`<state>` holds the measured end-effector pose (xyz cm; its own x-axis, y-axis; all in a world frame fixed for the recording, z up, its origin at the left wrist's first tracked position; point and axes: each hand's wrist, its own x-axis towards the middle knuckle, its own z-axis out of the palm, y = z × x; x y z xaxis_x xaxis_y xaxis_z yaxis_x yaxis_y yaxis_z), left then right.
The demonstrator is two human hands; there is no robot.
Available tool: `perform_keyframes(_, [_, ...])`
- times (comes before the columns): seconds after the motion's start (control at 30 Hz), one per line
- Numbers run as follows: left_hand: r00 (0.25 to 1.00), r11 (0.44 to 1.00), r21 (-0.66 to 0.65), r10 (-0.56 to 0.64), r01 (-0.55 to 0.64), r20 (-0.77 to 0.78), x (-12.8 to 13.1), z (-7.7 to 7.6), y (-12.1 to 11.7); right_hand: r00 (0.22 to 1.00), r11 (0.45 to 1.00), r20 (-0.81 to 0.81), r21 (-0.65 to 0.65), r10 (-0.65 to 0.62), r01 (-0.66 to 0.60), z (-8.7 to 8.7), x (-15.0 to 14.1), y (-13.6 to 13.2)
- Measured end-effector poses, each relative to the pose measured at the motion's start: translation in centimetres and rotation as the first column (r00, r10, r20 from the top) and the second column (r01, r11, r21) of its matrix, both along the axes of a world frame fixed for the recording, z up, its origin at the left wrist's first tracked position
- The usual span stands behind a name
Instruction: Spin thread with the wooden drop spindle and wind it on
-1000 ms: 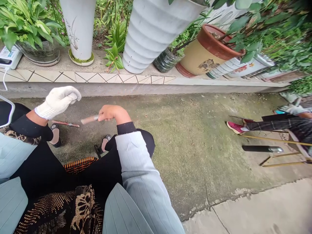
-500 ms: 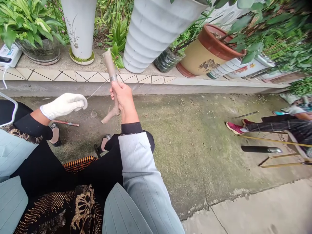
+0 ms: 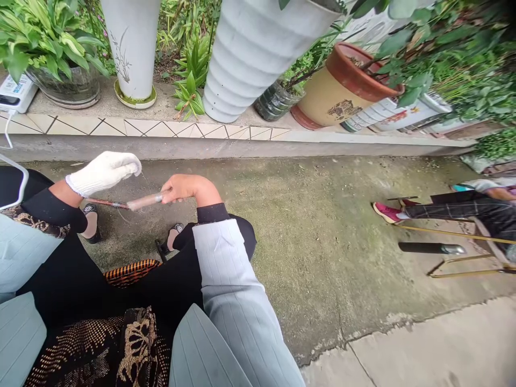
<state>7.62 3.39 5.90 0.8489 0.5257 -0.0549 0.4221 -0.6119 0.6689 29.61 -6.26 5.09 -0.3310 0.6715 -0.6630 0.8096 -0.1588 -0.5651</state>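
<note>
My left hand [image 3: 104, 174], in a white knit glove, has its fingers closed on a thin wire [image 3: 145, 177] that hangs as a loose, faint curve below it. Bare, my right hand [image 3: 182, 188] grips a pale, smooth wooden stick [image 3: 139, 202], wound with wire near my fingers. The stick is slightly blurred and points left, below the glove; its other end is hidden behind my right hand. On the ground near my left foot lies a thin reddish-brown stick [image 3: 105, 202] with a metallic band, which appears to meet the pale stick's end in this view.
A tiled ledge [image 3: 169, 128] carries several plant pots, including a tall white ribbed pot [image 3: 245, 59] and a yellow-brown pot [image 3: 338, 86]. An orange-and-black woven seat [image 3: 131, 271] shows between my legs. Another person's leg [image 3: 447, 209] and a metal frame [image 3: 447, 266] are at right.
My right hand has swung the pale stick from upright down to the left, lowering its wire-wound end towards the ground. The wire has gone slack. My gloved left hand has barely moved.
</note>
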Motion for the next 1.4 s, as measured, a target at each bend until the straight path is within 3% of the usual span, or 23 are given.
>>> perform_keyframes(0.1, [0.998, 0.998, -0.043, 0.056, -0.055, 0.031, 0.4, -0.4, 0.2, 0.923, 0.994, -0.373, -0.026, 0.091, -0.109, 0.9, -0.3, -0.7])
perform_keyframes(0.13, [0.998, 0.997, -0.069, 0.043, -0.040, 0.035, 0.5, -0.5, 0.2, 0.868, 0.998, -0.493, 0.007, 0.064, -0.069, 1.2, -0.2, -0.8])
perform_keyframes(0.2, [0.999, 0.990, -0.136, -0.020, 0.024, 0.034, 0.6, -0.7, 0.1, 0.735, 0.973, -0.672, 0.102, -0.084, 0.205, 1.9, 0.1, -0.9])
perform_keyframes(0.23, [0.998, 0.984, -0.168, -0.047, 0.052, 0.035, 0.7, -0.7, -0.1, 0.651, 0.904, -0.739, 0.143, -0.174, 0.403, 2.2, 0.4, -0.8])
perform_keyframes(0.3, [0.997, 0.975, -0.211, -0.066, 0.075, 0.047, 0.7, -0.4, -0.4, 0.465, 0.638, -0.826, 0.177, -0.317, 0.749, 2.4, 1.2, -0.5])
perform_keyframes(0.37, [0.996, 0.973, -0.218, -0.062, 0.074, 0.063, 0.6, -0.1, -0.8, 0.334, 0.368, -0.843, 0.177, -0.422, 0.913, 2.1, 2.1, -0.2])
perform_keyframes(0.4, [0.996, 0.973, -0.217, -0.061, 0.075, 0.068, 0.6, 0.1, -1.0, 0.297, 0.278, -0.829, 0.179, -0.475, 0.944, 1.8, 2.5, 0.0])
perform_keyframes(0.47, [0.995, 0.972, -0.217, -0.083, 0.094, 0.060, 0.5, 0.4, -1.2, 0.257, 0.173, -0.782, 0.192, -0.568, 0.966, 1.2, 3.0, 0.3])
perform_keyframes(0.53, [0.991, 0.970, -0.206, -0.124, 0.130, 0.041, 0.5, 0.5, -1.2, 0.259, 0.150, -0.736, 0.213, -0.625, 0.966, 0.6, 3.2, 0.5])
perform_keyframes(0.67, [0.985, 0.976, -0.131, -0.172, 0.172, 0.010, 0.2, 0.7, -1.2, 0.342, 0.188, -0.628, 0.300, -0.699, 0.935, -0.2, 3.2, 0.9])
perform_keyframes(0.77, [0.986, 0.986, -0.005, -0.165, 0.165, -0.003, -0.1, 0.8, -1.0, 0.475, 0.287, -0.433, 0.431, -0.766, 0.855, -0.5, 3.2, 1.1])
perform_keyframes(0.9, [0.996, 0.991, 0.110, -0.082, 0.078, 0.028, -0.4, 0.7, -0.8, 0.697, 0.558, -0.012, 0.590, -0.717, 0.584, -0.7, 2.7, 0.9])
perform_keyframes(0.97, [0.999, 0.990, 0.143, 0.002, -0.007, 0.037, -0.4, 0.8, -0.8, 0.785, 0.703, 0.136, 0.556, -0.604, 0.444, -0.7, 2.3, 0.8])
perform_keyframes(1.03, [0.995, 0.981, 0.173, 0.083, -0.091, 0.058, -0.3, 1.0, -0.9, 0.859, 0.811, 0.193, 0.475, -0.474, 0.341, -0.8, 1.8, 0.7])
perform_keyframes(1.17, [0.978, 0.964, 0.178, 0.181, -0.197, 0.102, 0.0, 1.3, -0.8, 0.976, 0.966, 0.054, 0.165, -0.211, 0.199, -1.1, 1.0, 0.4])
perform_keyframes(1.23, [0.969, 0.954, 0.179, 0.223, -0.239, 0.106, 0.1, 1.2, -0.6, 0.993, 0.996, -0.079, 0.008, -0.084, 0.084, -1.0, 0.5, 0.1])
perform_keyframes(1.33, [0.955, 0.941, 0.174, 0.273, -0.289, 0.112, 0.3, 0.5, 0.3, 0.928, 0.996, -0.369, -0.048, 0.052, -0.075, 0.0, -0.1, -0.6])
perform_keyframes(1.4, [0.959, 0.955, 0.102, 0.268, -0.277, 0.097, 0.4, -0.3, 0.9, 0.805, 1.000, -0.593, 0.007, 0.009, -0.006, 1.0, -0.3, -0.9])
